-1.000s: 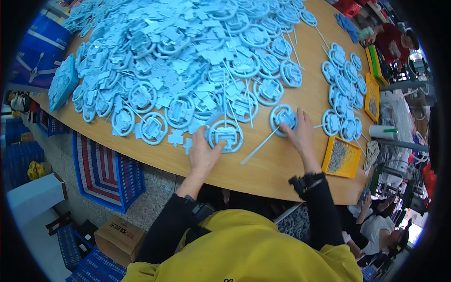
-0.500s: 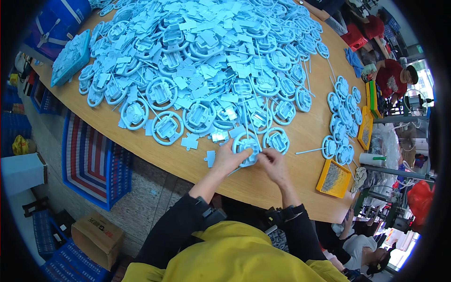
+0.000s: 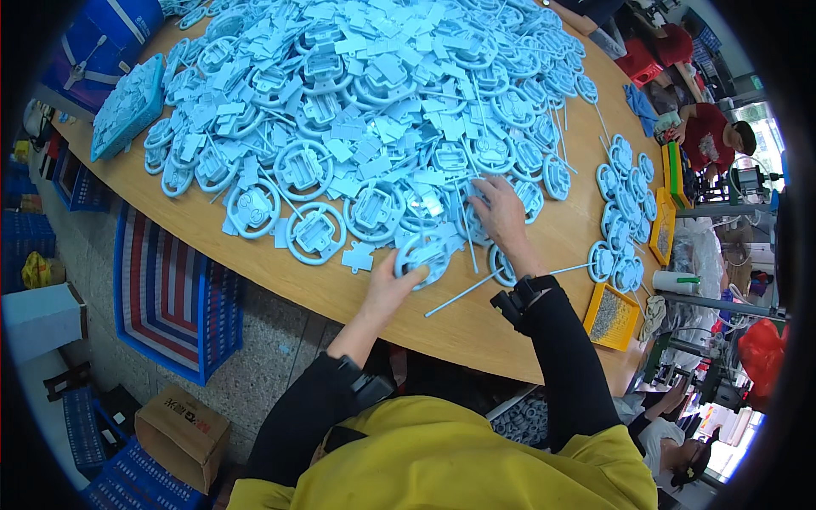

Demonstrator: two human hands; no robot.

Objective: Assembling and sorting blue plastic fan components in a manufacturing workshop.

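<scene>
So the left hand (image 3: 389, 285) has a light blue ring (image 3: 423, 259) pinched between thumb and fingers, held just over the near edge of the pile. The right hand (image 3: 501, 212) is a bit farther out, fingers curled down at the pile's edge; can't tell if it's actually got hold of anything, since the back of the hand hides the fingertips. Right by that wrist there's another ring, partly hidden, with a thin stick (image 3: 459, 295) just beside it, slanting toward the person on the bare wood.

Past the hands it's one massive heap (image 3: 374, 85) of the same blue rings, mixed with flat plates and sticks, all over the table (image 3: 557, 234). Off to the right sits a smaller bunch (image 3: 625, 200) of rings, and nearer the person a yellow tray (image 3: 608, 342) full of tiny grey bits. A white cup (image 3: 671, 281) is just beyond that.

Far left, a blue basket (image 3: 119, 140) of blue parts, then a striped bin (image 3: 170, 293) and a cardboard box (image 3: 183, 433) below table level. Somebody in a dark red shirt (image 3: 710, 140) is over on the far right.
</scene>
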